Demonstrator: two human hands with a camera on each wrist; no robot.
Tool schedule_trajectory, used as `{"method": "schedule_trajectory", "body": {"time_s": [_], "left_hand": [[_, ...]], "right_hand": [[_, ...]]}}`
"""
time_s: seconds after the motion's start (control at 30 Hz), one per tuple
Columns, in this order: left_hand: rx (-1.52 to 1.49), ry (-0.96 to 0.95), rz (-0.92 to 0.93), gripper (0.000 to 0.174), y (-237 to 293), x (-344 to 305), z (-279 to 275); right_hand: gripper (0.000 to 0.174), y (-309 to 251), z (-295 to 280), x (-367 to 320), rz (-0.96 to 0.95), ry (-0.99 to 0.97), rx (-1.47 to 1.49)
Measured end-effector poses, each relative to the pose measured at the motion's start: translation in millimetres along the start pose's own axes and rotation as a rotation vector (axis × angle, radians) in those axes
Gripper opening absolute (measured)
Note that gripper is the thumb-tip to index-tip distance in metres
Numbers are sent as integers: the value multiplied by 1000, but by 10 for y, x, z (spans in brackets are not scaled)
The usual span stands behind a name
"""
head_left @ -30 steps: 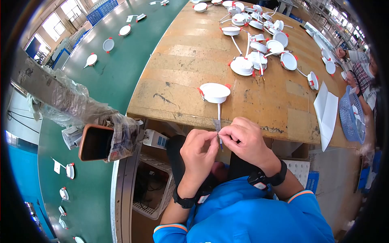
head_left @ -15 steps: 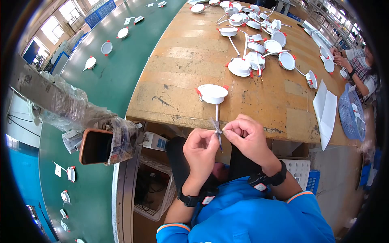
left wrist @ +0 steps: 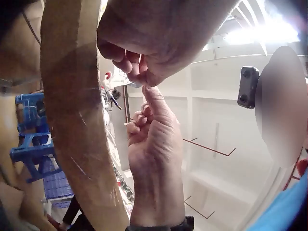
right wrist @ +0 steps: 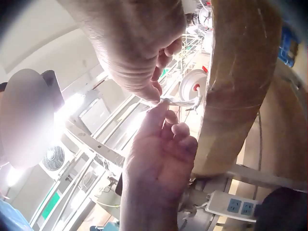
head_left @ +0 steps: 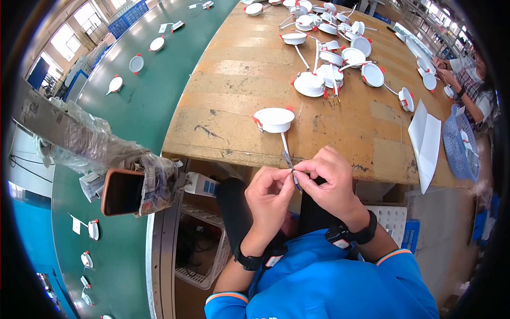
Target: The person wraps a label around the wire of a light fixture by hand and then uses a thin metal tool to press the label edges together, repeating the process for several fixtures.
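Note:
A round white downlight [head_left: 273, 120] with red spring clips sits near the front edge of the wooden table, its white cable [head_left: 284, 142] running toward me over the edge. My left hand [head_left: 270, 202] pinches the cable's lower part between thumb and forefinger. Right opposite, my right hand [head_left: 330, 183] pinches the same spot, fingertips meeting the left ones. A thin greyish strip [head_left: 288, 158] lies along the cable just above the fingertips, and dark wire ends [head_left: 298, 188] poke out below. In the right wrist view the cable [right wrist: 180, 102] runs from the pinched fingertips toward the downlight [right wrist: 192, 84].
Several more downlights [head_left: 309, 84] crowd the far part of the wooden table [head_left: 228, 106]. To the left, a green conveyor [head_left: 133, 106] carries more lamps, beside a phone [head_left: 123, 192] on a wrapped arm. White paper [head_left: 425, 143] and a blue basket [head_left: 458, 154] lie right, near another person [head_left: 470, 85].
The right fingers parted slightly from the left ones, then closed back onto the cable. The grey strip stuck out at an angle and now lies along the cable. The downlight stays put on the table.

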State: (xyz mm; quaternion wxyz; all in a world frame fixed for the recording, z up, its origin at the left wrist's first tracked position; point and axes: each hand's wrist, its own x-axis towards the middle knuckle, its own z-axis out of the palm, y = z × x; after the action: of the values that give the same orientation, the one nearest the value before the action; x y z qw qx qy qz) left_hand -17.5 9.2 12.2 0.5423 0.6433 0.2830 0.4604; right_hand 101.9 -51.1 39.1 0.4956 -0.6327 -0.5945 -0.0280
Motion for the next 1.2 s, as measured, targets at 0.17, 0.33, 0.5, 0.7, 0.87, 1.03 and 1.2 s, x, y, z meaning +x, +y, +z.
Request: {"method": "schedule_trajectory", "body": {"time_s": [0.17, 0.33, 0.5, 0.7, 0.87, 1.03, 1.2], "left_hand": [[-74, 8, -11, 4, -57, -8, 39], [-98, -31, -38, 5, -89, -9, -1], [-61, -152, 101, 10, -104, 46, -160], [-180, -123, -74, 9, -82, 37, -174], [-40, -103, 17, 6, -104, 53, -179], [171, -22, 155, 6, 5, 33, -119], [-100, 85, 28, 6, -174, -3, -96]], "right_hand": [[14, 22, 26, 2, -35, 14, -54], [14, 16, 69, -10, 6, 8, -6], [11, 5, 68, -28, 89, -29, 35], [10, 8, 116, -54, 151, -76, 131], [10, 8, 119, -57, 194, -100, 154], [11, 44, 108, -43, 310, -53, 217], [6, 137, 105, -92, 625, -27, 534]]}}
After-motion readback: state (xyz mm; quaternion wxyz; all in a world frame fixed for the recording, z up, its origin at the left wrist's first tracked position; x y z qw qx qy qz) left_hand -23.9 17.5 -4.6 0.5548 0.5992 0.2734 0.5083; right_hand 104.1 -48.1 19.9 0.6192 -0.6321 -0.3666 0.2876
